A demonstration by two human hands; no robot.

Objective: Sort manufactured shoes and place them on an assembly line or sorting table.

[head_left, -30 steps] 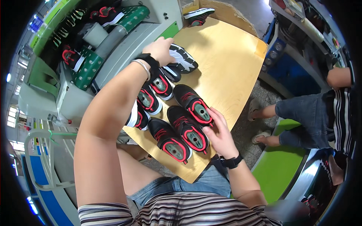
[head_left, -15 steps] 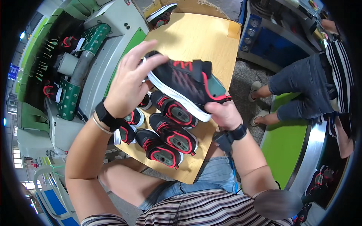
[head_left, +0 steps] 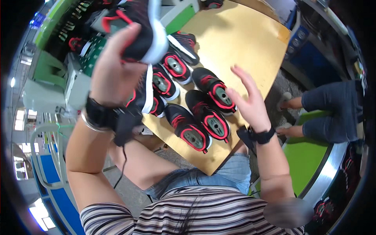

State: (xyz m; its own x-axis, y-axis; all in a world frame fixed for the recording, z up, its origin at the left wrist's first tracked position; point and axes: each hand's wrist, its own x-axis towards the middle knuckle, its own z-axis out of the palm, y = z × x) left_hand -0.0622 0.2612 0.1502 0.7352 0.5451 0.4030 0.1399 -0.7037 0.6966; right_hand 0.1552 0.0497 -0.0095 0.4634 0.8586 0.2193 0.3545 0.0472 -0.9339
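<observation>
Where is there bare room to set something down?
Widest: the far side of the tan wooden tabletop, between the black-and-red sneakers, open right hand and yellowish corner tape. A small patch lies between the nearest sneakers and blue denim shorts. Crowded: the left edge and middle.

Looks like we're in a shoe factory, folks: black-and-red sneakers (head_left: 197, 102) bunched mid-frame on a wood-coloured table (head_left: 235, 39), a bulky grey-and-green machine (head_left: 43, 96) at upper left, a blue cabinet (head_left: 313, 55) with round dials (head_left: 301, 34) at upper right.
</observation>
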